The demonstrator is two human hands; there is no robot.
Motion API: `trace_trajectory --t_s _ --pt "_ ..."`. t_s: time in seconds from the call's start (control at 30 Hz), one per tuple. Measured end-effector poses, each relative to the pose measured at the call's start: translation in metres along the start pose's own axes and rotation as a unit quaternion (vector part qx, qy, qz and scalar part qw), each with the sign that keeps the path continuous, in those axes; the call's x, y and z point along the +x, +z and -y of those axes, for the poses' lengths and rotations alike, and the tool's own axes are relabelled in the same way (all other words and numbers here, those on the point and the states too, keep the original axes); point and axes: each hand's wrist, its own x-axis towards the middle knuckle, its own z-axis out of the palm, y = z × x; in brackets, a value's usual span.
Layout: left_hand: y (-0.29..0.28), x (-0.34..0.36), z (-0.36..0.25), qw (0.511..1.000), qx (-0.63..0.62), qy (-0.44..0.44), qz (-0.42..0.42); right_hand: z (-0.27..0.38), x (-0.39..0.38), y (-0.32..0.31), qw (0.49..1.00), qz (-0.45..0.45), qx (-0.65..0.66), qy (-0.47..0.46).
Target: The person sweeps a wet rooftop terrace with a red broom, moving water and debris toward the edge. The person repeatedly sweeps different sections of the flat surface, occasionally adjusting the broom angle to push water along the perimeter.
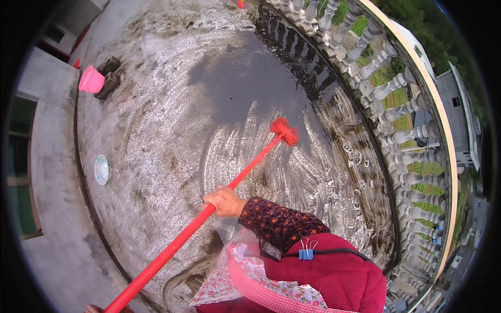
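Observation:
A red broom runs slantwise from the lower left edge to the middle of the view. Its red bristle head rests on the wet concrete floor, at the near border of a dark puddle. My right hand is wrapped round the handle about midway, the arm in a dark sleeve with orange flowers. At the bottom left edge my left hand shows only in small part, at the thick end of the handle, its fingers closed against it.
A pink bucket stands at the far left beside dark blocks. A pale round basin sits near the left wall. Along the right runs a stone balustrade with a pale rail, with fields and buildings beyond.

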Motion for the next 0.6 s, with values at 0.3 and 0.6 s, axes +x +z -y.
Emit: trace_trajectory --t_s 0.3,0.6 --pt "0.002 -0.040 0.139 0.978 0.087 -0.184 0.053 -0.097 0.000 -0.105 0.951 -0.078 -0.273 0.122" --pt "0.006 0.012 -0.024 0.984 -0.071 0.051 0.155 0.121 -0.033 -0.064 0.992 -0.117 -0.034 0.001"
